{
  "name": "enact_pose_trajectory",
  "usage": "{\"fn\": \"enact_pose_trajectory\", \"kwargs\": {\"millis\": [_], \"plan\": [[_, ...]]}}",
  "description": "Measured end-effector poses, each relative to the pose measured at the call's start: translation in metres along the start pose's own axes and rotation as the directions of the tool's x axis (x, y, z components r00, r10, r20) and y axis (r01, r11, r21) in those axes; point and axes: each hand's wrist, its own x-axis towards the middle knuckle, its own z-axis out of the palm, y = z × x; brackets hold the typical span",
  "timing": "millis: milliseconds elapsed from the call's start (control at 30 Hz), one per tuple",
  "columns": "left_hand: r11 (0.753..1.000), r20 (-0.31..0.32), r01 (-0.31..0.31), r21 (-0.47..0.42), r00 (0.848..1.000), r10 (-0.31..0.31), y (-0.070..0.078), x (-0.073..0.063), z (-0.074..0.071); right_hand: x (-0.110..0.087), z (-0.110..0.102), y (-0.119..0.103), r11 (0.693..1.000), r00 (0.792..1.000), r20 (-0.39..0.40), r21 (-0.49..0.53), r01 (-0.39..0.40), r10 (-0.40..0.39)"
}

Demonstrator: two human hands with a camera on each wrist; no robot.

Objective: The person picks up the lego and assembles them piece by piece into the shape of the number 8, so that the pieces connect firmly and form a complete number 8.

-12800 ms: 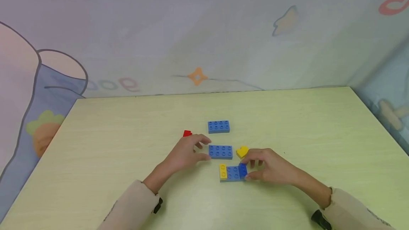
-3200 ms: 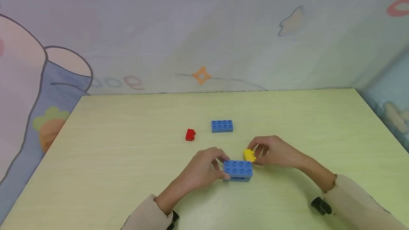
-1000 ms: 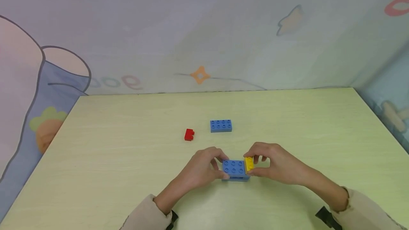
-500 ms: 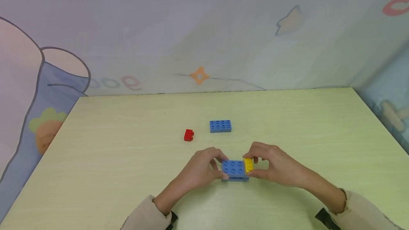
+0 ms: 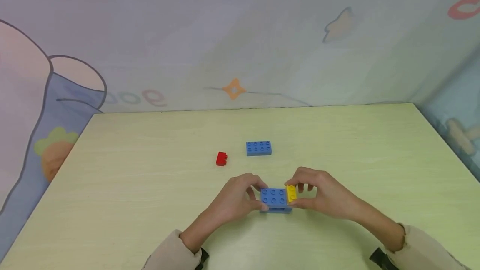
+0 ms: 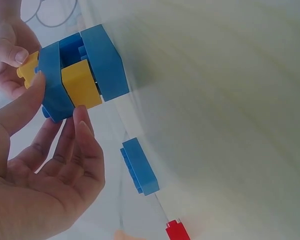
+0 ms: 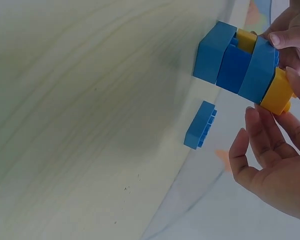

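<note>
- On the counter [image 5: 150, 157], toward the person's side, stands a studded toy-brick stack [image 5: 273, 198], upright, with both hands at it.
- Make-up: lower blue brick [image 7: 210, 52]; above it, a dark blue brick [image 7: 233, 70] at the right end and an enclosed yellow brick [image 6: 81, 84] at the left, a gap between them; over these, an eight-stud upper blue brick [image 7: 257, 72].
- Left hand [image 5: 237, 198]: grips the stack's left end, thumb on the near side, fingers on the far side.
- Right hand [image 5: 318, 193]: pinches the top yellow brick [image 5: 291, 194] by its short ends, at the right end of the upper blue brick. Full seating cannot be confirmed.
- Handling, in my judgement: light, rigid plastic, smooth-faced, hardly fragile. Parts may shift or part at the joints if pushed off-centre.
- Hold advised: low across the stack's long sides; small bricks by opposite ends, studs left free.
- Behind the stack, well apart from it: a loose blue brick [image 5: 258, 148], studs up, and a red brick [image 5: 221, 158] on its side, studs facing right.
</note>
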Motion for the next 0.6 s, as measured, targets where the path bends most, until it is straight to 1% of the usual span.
{"fn": "enact_pose_trajectory", "kwargs": {"millis": [167, 333, 500, 600], "plan": [[1.0, 0.003, 0.005, 0.001, 1.0, -0.005, 0.001, 0.0001, -0.0007, -0.0019, 0.0013, -0.0009, 1.0, 1.0, -0.023, 0.002, -0.014, 0.014], [1.0, 0.004, 0.001, 0.001, 1.0, -0.001, 0.001, 0.0005, -0.001, -0.0042, 0.0026, 0.0006, 0.999, 0.998, -0.044, 0.023, -0.045, 0.046], [1.0, 0.0, -0.025, 0.007, 1.0, 0.025, 0.0001, 0.0002, -0.0013, -0.0057, 0.0033, 0.0042, 0.992, 0.996, -0.024, 0.088, -0.086, 0.088], [1.0, 0.001, -0.03, 0.007, 1.0, 0.03, -0.0001, -0.0002, -0.0013, -0.0066, 0.0032, 0.0062, 0.989, 0.996, -0.007, 0.117, -0.093, 0.094]]}}
